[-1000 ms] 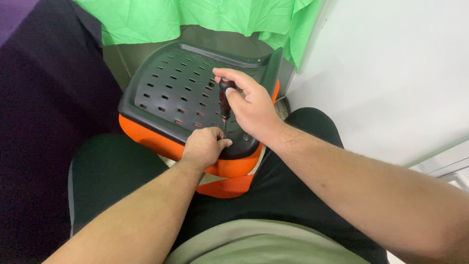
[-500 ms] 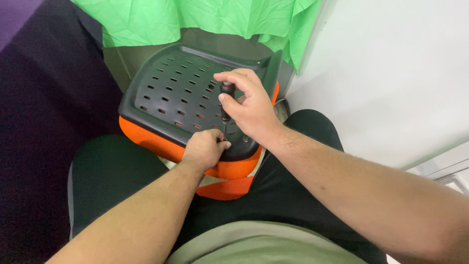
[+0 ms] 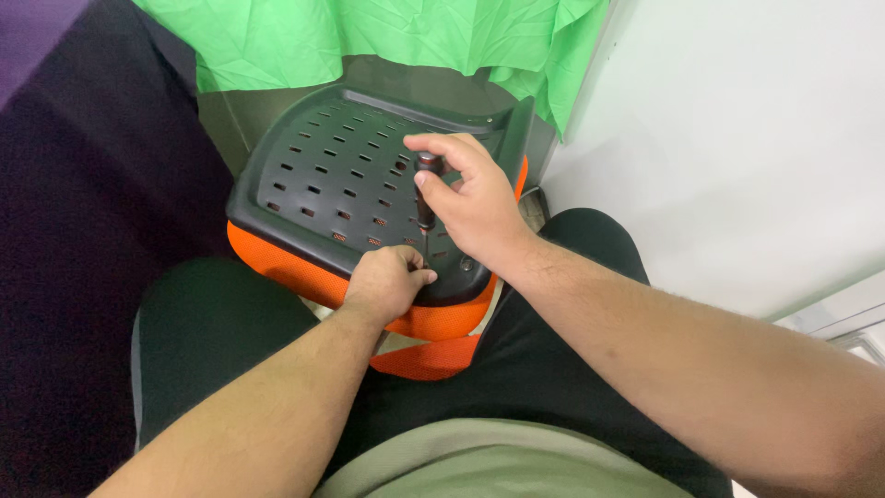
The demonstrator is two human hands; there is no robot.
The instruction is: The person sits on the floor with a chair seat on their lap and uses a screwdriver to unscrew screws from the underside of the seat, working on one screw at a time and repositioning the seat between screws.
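The screwdriver (image 3: 426, 198) stands nearly upright in the right hand (image 3: 475, 205), its dark, rounded handle wrapped by the fingers and capped by the thumb and forefinger, its thin metal shaft running down out of the fist toward the left hand (image 3: 387, 281). That left hand is curled shut just below and to the near side of the right one, fingertips pinched around the lower end of the shaft where it meets the plastic (the tip itself is hidden, so what it bears on cannot be told). Under both hands lies a seat shell (image 3: 341, 175) of matt dark-grey moulded plastic, dished, with raised edges and rows of short rectangular slots. Beneath its near edge an orange cushion (image 3: 277, 258) of fine woven mesh bulges out, resting between the person's black-clad thighs. Beyond the hands hangs a creased green cloth (image 3: 387, 37); to the right of the right forearm is a smooth white wall (image 3: 737, 138).

Compared with half a second ago, the right hand's grip on the handle has barely turned, and the left hand keeps its pinch in the same spot.
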